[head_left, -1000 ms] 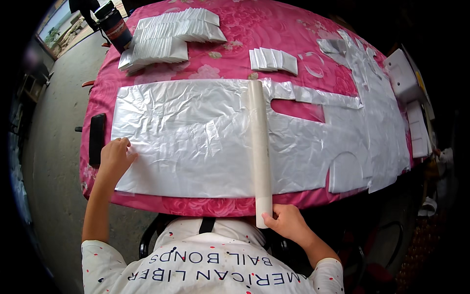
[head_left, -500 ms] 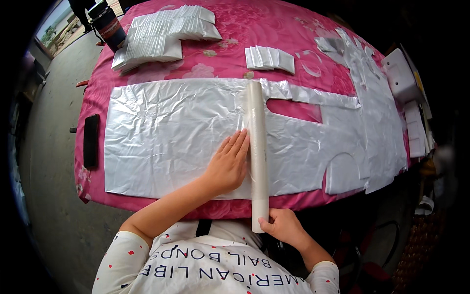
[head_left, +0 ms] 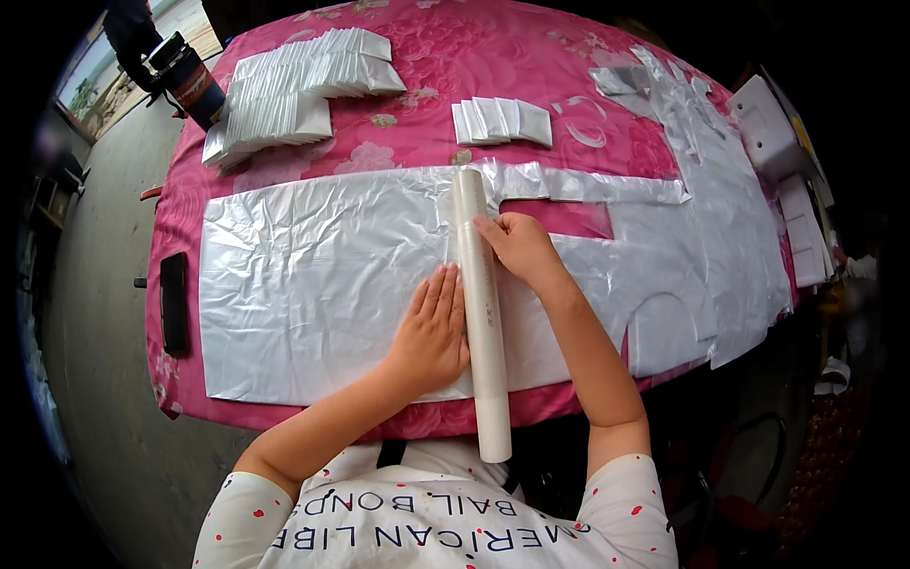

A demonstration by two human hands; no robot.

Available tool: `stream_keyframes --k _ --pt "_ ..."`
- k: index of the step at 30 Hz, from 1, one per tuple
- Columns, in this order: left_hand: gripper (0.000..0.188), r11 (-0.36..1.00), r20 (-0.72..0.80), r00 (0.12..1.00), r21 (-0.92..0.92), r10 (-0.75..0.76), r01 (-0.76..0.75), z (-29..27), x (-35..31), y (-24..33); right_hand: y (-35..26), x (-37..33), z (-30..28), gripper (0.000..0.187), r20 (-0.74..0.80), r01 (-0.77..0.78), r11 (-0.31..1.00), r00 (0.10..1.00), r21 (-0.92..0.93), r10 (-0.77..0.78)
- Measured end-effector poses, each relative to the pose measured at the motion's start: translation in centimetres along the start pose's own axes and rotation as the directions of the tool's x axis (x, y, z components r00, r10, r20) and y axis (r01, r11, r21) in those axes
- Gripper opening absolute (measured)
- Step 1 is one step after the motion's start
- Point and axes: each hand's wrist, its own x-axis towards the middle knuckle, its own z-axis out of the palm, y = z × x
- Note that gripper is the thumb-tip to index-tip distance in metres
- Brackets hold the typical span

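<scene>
A long whitish roll (head_left: 483, 332), apparently of plastic film, lies across a flat stack of silvery-white plastic bags (head_left: 303, 294) with cut-out handles on the right. Its near end sticks out past the table edge. My left hand (head_left: 431, 327) rests flat on the bags, fingers straight and together, its edge along the roll's left side. Curled fingers of my right hand (head_left: 519, 247) grip the upper part of the roll from the right. Beneath the roll, the bags are hidden.
Folded silvery packets (head_left: 313, 81) stand in rows at the far left, beside a dark jar (head_left: 190, 83). A smaller packet group (head_left: 502, 123) sits mid-table. A black phone-like object (head_left: 173, 303) lies left. White boxes (head_left: 773, 133) line the right edge; a person (head_left: 133, 38) stands beyond.
My right hand has gone from the roll's near end up to its upper right side. My left hand stays flat beside the roll. The view has shifted slightly.
</scene>
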Motion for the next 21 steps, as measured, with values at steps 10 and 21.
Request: stream_keyframes --k 10,21 --pt "0.060 1.000 -0.012 1.000 -0.017 -0.005 0.005 -0.4 -0.1 0.0 5.0 8.4 -6.6 0.024 -0.262 0.274 -0.080 0.955 0.958 0.135" --pt "0.063 1.000 -0.007 1.000 0.010 -0.004 0.004 -0.2 -0.2 0.2 -0.7 2.7 -18.4 0.033 -0.564 0.534 0.188 0.804 0.824 0.190"
